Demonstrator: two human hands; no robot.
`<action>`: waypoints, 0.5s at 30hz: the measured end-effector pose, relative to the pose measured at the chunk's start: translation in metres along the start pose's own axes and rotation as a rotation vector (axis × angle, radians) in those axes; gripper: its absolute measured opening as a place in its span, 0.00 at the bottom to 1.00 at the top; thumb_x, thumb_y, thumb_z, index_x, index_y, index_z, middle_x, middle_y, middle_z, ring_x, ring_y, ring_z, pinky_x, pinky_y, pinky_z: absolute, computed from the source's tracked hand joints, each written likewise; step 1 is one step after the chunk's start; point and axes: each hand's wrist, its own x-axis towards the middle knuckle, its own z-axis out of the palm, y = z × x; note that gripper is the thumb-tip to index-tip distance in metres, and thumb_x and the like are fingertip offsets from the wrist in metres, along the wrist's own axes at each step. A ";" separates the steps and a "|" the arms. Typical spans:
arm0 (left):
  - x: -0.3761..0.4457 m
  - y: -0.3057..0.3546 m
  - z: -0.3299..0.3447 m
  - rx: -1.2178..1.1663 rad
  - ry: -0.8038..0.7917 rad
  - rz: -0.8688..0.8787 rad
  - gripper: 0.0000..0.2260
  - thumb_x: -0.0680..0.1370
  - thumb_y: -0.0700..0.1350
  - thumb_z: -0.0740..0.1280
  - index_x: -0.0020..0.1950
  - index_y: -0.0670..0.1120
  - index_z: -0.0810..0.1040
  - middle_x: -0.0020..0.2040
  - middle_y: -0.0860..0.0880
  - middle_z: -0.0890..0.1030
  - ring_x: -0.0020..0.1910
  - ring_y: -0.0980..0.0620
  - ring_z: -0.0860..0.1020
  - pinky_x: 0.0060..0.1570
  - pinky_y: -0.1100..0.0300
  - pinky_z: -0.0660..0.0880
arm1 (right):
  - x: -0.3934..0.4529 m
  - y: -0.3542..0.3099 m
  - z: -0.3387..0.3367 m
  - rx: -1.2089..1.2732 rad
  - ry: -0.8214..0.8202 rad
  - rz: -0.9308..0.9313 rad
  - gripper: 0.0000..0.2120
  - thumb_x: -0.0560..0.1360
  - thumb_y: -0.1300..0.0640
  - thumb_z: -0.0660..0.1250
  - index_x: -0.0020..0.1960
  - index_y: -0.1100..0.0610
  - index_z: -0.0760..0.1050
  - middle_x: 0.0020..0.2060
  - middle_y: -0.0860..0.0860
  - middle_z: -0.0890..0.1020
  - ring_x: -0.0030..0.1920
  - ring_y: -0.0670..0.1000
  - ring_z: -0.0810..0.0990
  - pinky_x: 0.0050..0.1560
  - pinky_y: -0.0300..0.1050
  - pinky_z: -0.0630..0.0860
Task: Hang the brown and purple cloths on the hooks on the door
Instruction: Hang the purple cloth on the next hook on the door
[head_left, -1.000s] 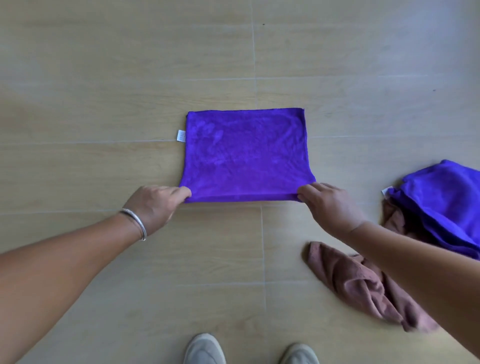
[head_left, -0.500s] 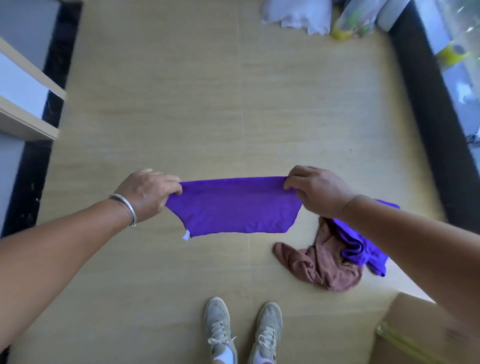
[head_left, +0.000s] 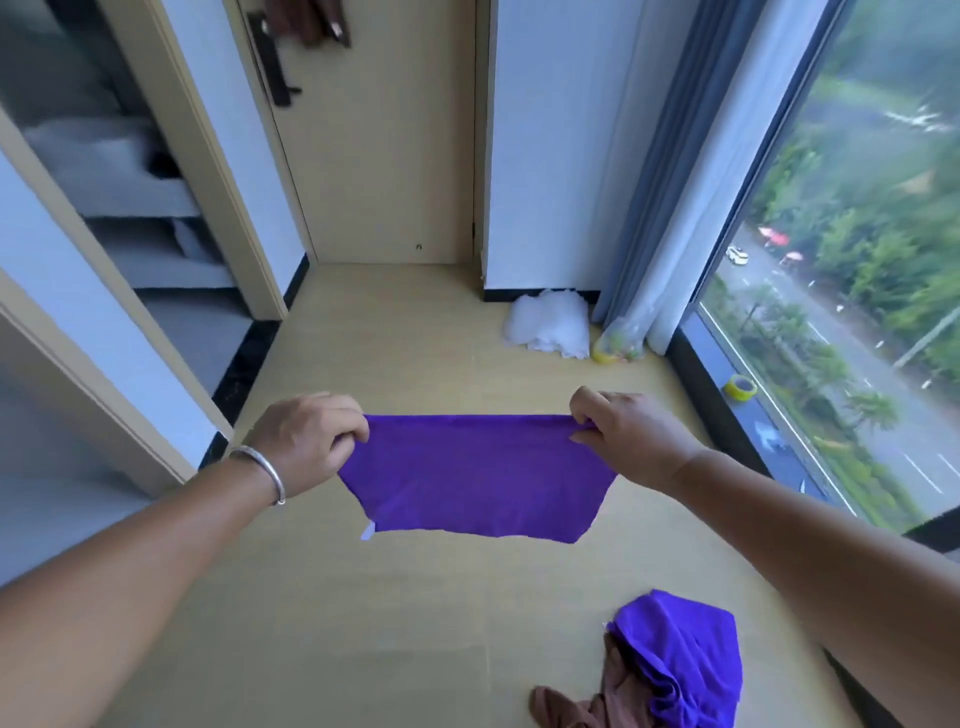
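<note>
Two hands, left hand and right hand, are pinching the top corners of the purple cloth at centre frame, well short of the door at top; a slackening pinch risks dropping it.

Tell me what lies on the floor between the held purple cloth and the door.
Nothing does: in the head view, bare wooden floor runs from the held purple cloth to the door. The white bundle sits off to the right.
</note>
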 end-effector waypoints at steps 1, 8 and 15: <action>0.009 0.003 -0.023 0.017 0.020 0.027 0.08 0.67 0.38 0.62 0.36 0.47 0.80 0.38 0.55 0.80 0.35 0.48 0.77 0.33 0.60 0.72 | 0.003 -0.003 -0.024 -0.032 0.007 0.006 0.11 0.77 0.53 0.65 0.45 0.52 0.62 0.34 0.47 0.71 0.35 0.56 0.69 0.34 0.48 0.66; 0.071 0.015 -0.171 0.164 0.161 0.076 0.10 0.70 0.35 0.65 0.38 0.50 0.80 0.37 0.60 0.77 0.37 0.54 0.76 0.36 0.66 0.64 | 0.027 -0.032 -0.179 -0.301 0.166 -0.076 0.06 0.82 0.51 0.55 0.47 0.49 0.60 0.28 0.46 0.69 0.27 0.52 0.69 0.26 0.44 0.60; 0.113 0.020 -0.282 0.253 0.246 -0.004 0.13 0.75 0.37 0.61 0.44 0.53 0.81 0.46 0.60 0.79 0.46 0.52 0.77 0.46 0.56 0.73 | 0.041 -0.061 -0.282 -0.490 0.383 -0.209 0.17 0.73 0.68 0.57 0.52 0.48 0.67 0.32 0.43 0.71 0.30 0.52 0.70 0.26 0.39 0.56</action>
